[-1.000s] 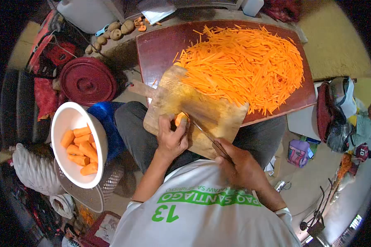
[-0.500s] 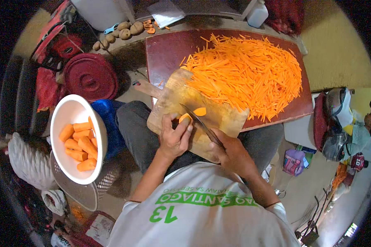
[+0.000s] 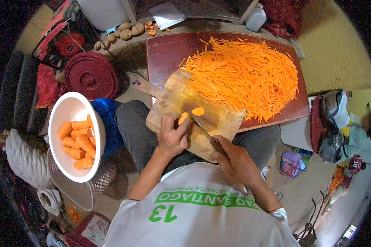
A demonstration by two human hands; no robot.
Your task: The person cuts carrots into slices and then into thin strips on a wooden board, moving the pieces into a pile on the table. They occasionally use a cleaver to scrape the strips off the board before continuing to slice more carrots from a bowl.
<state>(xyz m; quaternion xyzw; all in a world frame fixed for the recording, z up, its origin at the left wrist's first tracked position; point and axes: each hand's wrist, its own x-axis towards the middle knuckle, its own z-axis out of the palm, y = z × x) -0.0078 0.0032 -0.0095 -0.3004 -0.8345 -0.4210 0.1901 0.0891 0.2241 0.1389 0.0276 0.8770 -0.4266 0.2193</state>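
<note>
- Left hand (image 3: 173, 138): pinching a stubby orange carrot piece (image 3: 183, 118) at its far end.
- Right hand (image 3: 233, 158): gripping a long metal knife (image 3: 201, 128), nearer and right of that piece.

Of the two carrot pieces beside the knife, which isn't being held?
The loose slice lying right of the knife on the cutting board; the left hand grips the other piece.
</note>
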